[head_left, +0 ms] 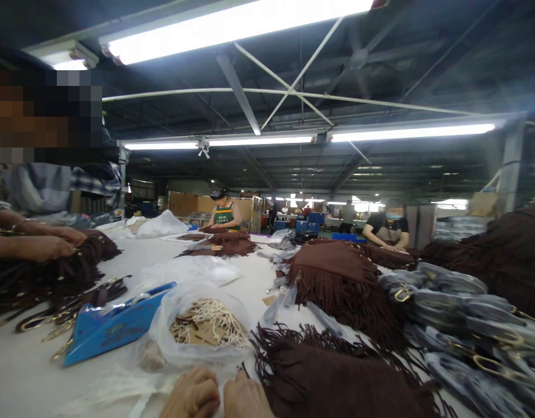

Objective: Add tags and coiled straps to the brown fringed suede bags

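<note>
At the bottom edge, my left hand (192, 393) is closed, its fingers curled inward. Close beside it, my right hand (246, 396) is also closed, with a short dark tip showing above its fingers. What either hand pinches is hidden or too small to name. Right of my right hand, a dark brown fringed bag (337, 380) lies flat with its fringe spread on the white table (97, 380). Just beyond my hands stands an open clear plastic bag (163, 325) holding brown card tags (206, 330) with cream strings.
A blue tape dispenser (119, 322) stands left of the tag bag. Stacked fringed bags (332, 264) and plastic-wrapped straps (454, 307) lie right. A co-worker's hands (54, 244) handle brown pieces on the left. Two more people sit farther back.
</note>
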`<state>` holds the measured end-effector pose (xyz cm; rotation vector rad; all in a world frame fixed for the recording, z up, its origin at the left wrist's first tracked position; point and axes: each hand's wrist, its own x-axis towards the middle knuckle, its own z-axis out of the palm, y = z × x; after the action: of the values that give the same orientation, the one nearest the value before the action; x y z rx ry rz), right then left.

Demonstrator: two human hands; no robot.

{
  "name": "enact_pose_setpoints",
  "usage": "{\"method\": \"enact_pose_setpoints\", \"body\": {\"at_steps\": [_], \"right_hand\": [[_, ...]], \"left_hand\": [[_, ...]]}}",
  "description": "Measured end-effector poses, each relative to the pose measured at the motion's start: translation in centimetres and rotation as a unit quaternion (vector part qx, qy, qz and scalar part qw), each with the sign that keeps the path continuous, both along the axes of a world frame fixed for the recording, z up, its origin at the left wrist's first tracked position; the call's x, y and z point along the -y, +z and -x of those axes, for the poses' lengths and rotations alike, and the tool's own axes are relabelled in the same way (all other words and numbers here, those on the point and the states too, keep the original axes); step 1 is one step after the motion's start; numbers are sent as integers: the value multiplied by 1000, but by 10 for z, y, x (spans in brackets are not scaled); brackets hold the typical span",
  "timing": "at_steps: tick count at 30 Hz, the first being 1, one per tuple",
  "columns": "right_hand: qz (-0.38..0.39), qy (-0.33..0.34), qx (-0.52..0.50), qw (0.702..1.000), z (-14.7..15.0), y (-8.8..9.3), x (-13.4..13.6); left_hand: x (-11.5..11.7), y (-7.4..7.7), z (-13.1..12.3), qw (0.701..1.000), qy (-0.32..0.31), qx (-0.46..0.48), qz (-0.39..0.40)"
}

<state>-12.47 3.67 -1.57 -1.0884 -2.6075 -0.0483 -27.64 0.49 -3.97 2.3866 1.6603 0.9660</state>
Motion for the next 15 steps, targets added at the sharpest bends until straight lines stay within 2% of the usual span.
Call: {"method": "enact_pose_setpoints", "body": {"at_steps": [5, 12, 15], "right_hand": [[7, -12, 57, 998, -10, 19, 6], [1, -13, 80, 997, -45, 43, 11], [-5, -30, 73, 997, -62, 49, 8]], "left_hand": [[2, 6, -2, 1000, 16, 19, 13], [1, 10, 1, 997, -23, 78, 14], [6, 17, -4, 995, -11, 94, 12]]}}
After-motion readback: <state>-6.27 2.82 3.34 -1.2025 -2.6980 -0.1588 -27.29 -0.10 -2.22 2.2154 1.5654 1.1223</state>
